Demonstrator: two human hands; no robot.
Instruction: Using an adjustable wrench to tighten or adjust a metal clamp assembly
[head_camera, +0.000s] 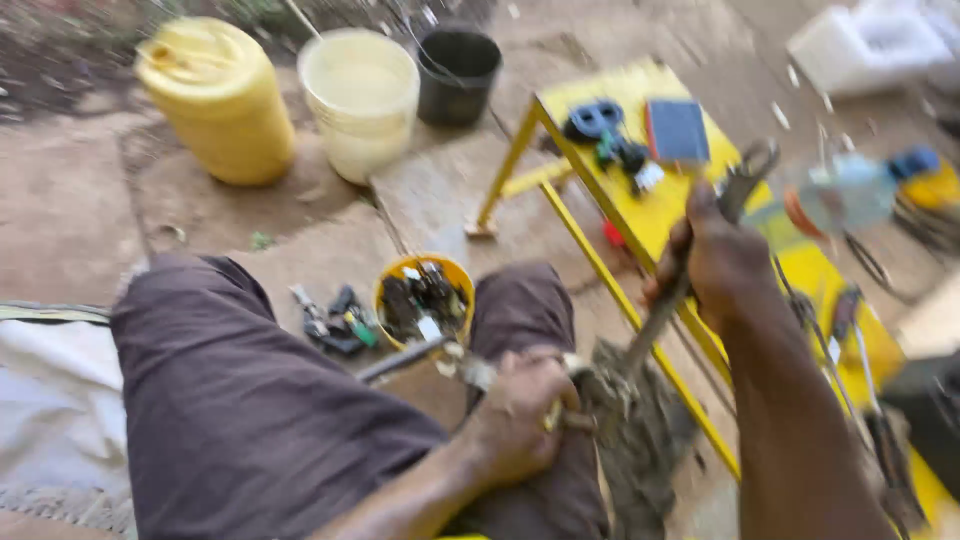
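Left hand grips blurred metal part; right hand holds rod.

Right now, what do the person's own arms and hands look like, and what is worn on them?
Both arms are bare: no sleeves, gloves, watch or bands show. The left hand and forearm enter from the bottom middle, the right hand and forearm from the lower right. Motion blur hides finer detail of the fingers. Dark brown trousers cover the legs.

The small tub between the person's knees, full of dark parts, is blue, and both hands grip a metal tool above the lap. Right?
Not quite. The head view shows the small tub is yellow, not blue. The left hand and right hand do grip a metal tool.
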